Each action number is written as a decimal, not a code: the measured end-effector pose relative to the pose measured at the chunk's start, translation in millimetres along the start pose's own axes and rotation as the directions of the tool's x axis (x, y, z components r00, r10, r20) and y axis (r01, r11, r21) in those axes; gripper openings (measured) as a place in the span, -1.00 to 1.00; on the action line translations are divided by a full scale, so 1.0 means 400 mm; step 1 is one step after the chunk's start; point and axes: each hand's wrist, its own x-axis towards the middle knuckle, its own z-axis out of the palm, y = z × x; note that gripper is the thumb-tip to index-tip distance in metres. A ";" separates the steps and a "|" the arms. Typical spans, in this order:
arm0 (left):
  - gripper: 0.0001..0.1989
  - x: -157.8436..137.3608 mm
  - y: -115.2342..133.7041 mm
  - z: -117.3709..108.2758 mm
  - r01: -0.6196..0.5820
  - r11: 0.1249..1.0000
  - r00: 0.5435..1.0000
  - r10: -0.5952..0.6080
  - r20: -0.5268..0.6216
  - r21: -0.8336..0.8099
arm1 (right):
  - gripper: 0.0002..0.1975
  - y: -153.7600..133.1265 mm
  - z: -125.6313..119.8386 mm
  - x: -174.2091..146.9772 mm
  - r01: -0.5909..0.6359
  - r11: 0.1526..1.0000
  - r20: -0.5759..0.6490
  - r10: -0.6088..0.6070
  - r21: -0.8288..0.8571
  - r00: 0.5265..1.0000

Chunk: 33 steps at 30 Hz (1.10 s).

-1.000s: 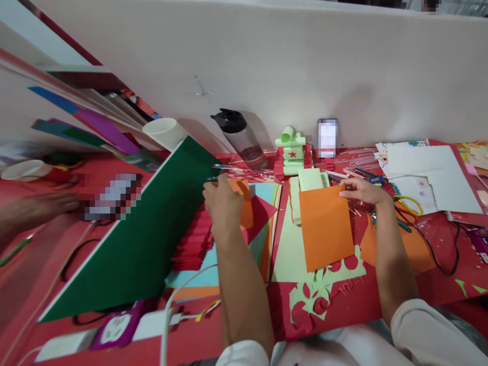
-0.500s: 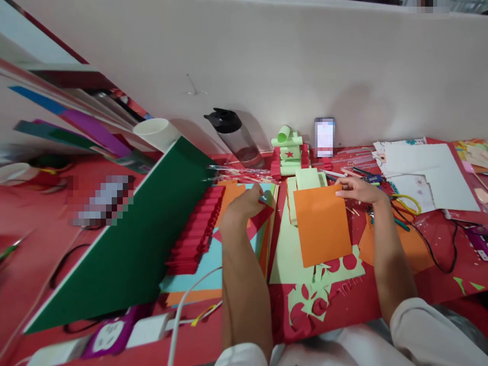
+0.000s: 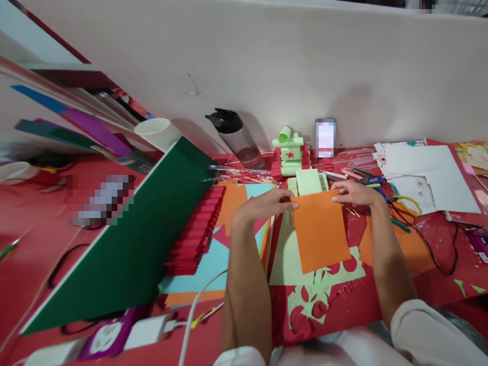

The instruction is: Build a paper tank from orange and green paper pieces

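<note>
Both hands hold an orange sheet of paper (image 3: pixel 322 234) by its top edge. My left hand (image 3: pixel 276 201) pinches the top left corner, and my right hand (image 3: pixel 353 194) grips the top right corner. Behind the sheet lies a light green folded paper piece (image 3: pixel 309 180), partly hidden. Farther back stands a light green paper model (image 3: pixel 290 153) with red sides and a red star. Under the sheet's lower edge are light green paper scraps (image 3: pixel 354 262) with round holes cut out.
On the left, a green board (image 3: pixel 114 254) leans beside red pleated paper (image 3: pixel 196 229) on coloured sheets. A bottle (image 3: pixel 240 137) and a phone (image 3: pixel 325 138) stand at the wall. Yellow-handled scissors (image 3: pixel 409 205), pliers and a black cable lie at the right near white sheets (image 3: pixel 438 173).
My left hand has moved right from the coloured sheets and taken hold of the orange sheet's left corner. The sheet has shifted slightly down and left; my right hand still holds it.
</note>
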 end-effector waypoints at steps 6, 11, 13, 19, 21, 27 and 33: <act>-0.60 0.012 -0.033 0.001 -0.005 0.998 1.000 0.005 0.012 -0.060 | -0.62 0.008 0.001 0.007 -0.011 1.000 0.010 0.011 -0.015 1.000; -0.62 0.010 -0.032 0.001 0.004 0.996 0.999 0.000 0.044 -0.089 | -0.61 0.008 -0.005 0.003 -0.045 0.993 0.011 0.046 -0.109 0.999; -0.60 0.008 -0.029 0.000 0.019 0.997 0.998 -0.014 0.062 -0.078 | -0.62 0.005 -0.006 0.000 -0.047 0.992 0.002 0.047 -0.120 0.999; -0.55 0.001 -0.021 -0.005 0.030 0.999 0.996 -0.028 0.089 -0.030 | -0.62 -0.007 -0.004 -0.005 -0.059 0.991 -0.018 0.057 -0.122 0.998; -0.55 0.000 -0.020 -0.005 0.034 0.999 0.994 -0.032 0.102 -0.027 | -0.63 -0.008 -0.004 -0.006 -0.063 0.990 -0.015 0.061 -0.129 0.998; -0.59 0.001 -0.016 -0.004 0.037 0.999 0.991 -0.036 0.126 -0.007 | -0.67 0.002 -0.006 -0.005 -0.054 0.993 -0.031 0.051 -0.101 0.998; -0.55 -0.006 0.002 -0.005 0.051 0.997 0.991 -0.057 0.120 0.052 | -0.70 0.003 -0.022 -0.023 -0.021 0.995 -0.096 0.012 -0.094 0.995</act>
